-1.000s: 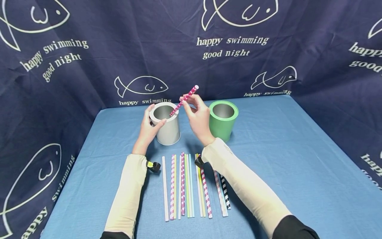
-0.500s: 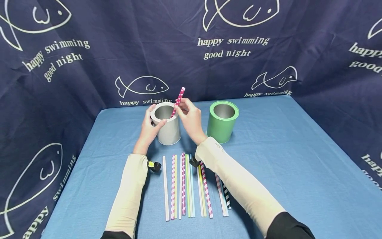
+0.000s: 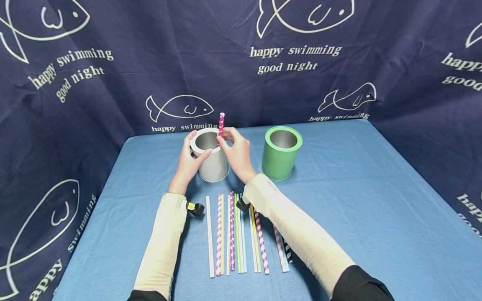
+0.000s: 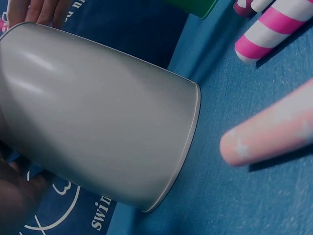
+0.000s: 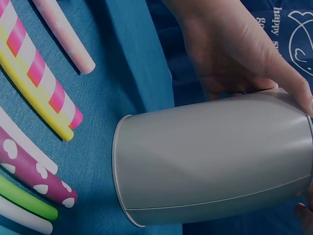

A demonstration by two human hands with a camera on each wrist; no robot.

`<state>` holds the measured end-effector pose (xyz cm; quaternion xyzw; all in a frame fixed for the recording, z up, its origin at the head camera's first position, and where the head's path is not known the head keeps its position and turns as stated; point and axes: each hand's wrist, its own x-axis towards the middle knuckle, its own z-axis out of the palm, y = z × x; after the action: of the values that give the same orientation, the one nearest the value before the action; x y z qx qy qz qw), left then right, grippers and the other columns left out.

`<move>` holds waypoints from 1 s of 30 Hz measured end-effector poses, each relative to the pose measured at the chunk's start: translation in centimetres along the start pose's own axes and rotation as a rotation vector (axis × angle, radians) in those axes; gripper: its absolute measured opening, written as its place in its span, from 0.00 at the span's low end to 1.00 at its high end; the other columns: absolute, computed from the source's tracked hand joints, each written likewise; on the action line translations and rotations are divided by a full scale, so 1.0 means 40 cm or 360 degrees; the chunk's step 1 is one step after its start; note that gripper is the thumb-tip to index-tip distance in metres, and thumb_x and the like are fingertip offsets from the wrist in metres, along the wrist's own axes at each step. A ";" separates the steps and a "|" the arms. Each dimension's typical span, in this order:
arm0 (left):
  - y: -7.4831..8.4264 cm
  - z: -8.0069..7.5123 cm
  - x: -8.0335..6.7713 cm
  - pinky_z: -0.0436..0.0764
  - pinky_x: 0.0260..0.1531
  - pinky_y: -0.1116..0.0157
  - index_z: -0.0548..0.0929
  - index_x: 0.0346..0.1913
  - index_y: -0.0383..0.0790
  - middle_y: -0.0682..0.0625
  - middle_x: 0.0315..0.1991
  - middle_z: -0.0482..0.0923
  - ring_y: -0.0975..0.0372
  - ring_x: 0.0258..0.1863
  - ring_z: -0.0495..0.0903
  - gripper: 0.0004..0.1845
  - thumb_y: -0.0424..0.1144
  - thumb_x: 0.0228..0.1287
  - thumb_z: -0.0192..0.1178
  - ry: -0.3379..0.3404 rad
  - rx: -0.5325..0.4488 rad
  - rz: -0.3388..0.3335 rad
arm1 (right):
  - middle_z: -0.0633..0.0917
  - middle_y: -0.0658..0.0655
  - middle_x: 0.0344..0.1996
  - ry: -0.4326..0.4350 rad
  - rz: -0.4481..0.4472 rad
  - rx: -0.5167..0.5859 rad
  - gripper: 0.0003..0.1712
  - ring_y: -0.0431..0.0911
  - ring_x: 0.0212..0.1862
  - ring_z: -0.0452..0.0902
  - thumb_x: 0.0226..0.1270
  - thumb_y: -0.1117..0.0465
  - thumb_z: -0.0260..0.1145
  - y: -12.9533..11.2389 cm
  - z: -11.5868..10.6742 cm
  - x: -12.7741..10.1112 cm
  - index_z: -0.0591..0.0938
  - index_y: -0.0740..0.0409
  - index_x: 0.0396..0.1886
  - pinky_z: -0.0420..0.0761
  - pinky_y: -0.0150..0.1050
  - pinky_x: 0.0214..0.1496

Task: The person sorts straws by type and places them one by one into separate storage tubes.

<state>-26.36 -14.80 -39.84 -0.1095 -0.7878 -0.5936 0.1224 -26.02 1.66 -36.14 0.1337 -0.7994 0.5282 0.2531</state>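
A white tin can (image 3: 213,167) stands on the blue cloth, open at the top. My left hand (image 3: 188,164) grips it from the left, thumb over the near rim and fingers around the far side; the right wrist view shows this left hand (image 5: 230,44) along the can's wall. Between thumb and fingers my right hand (image 3: 238,154) pinches a magenta paper straw (image 3: 221,120) with white spots. The straw stands nearly upright at the can's right rim, and its lower end is hidden inside. In the left wrist view, right-hand fingers (image 4: 45,11) show above the can.
A green tin can (image 3: 280,162) stands to the right. Several paper straws lie side by side nearer the person, including a pale pink one (image 3: 210,238), a magenta-striped one (image 3: 261,246) and a black-striped one (image 3: 288,252). A dark blue curtain (image 3: 233,83) hangs behind the table.
My right hand has moved left and slightly down towards the white can. The magenta straw has turned from a slant to nearly upright, lower in the can. My left hand keeps its grip.
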 end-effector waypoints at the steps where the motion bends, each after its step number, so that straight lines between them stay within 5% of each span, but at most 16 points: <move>1: 0.000 0.000 0.000 0.66 0.68 0.48 0.57 0.73 0.40 0.41 0.72 0.60 0.49 0.69 0.64 0.42 0.40 0.58 0.65 0.0001 -0.0004 0.0001 | 0.89 0.59 0.38 0.0003 -0.0007 -0.0001 0.12 0.50 0.41 0.87 0.63 0.63 0.68 0.000 0.001 0.000 0.82 0.63 0.45 0.81 0.49 0.50; 21: -0.007 0.002 -0.001 0.67 0.66 0.48 0.57 0.73 0.38 0.41 0.72 0.60 0.49 0.69 0.65 0.42 0.39 0.58 0.65 0.0003 -0.0019 0.0019 | 0.89 0.62 0.37 0.0083 -0.0041 0.0127 0.11 0.50 0.41 0.86 0.61 0.67 0.68 0.009 0.012 -0.011 0.81 0.65 0.43 0.83 0.38 0.54; 30: -0.005 -0.001 -0.001 0.65 0.68 0.48 0.57 0.74 0.40 0.42 0.72 0.60 0.49 0.70 0.64 0.42 0.38 0.58 0.65 -0.0008 -0.0021 0.0007 | 0.88 0.63 0.41 0.0081 -0.0050 0.0159 0.14 0.51 0.46 0.86 0.61 0.69 0.68 0.013 -0.058 -0.031 0.80 0.68 0.46 0.81 0.32 0.55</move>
<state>-26.36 -14.88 -40.02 -0.1137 -0.7840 -0.5982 0.1209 -24.63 3.93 -36.47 0.1452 -0.7631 0.5667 0.2746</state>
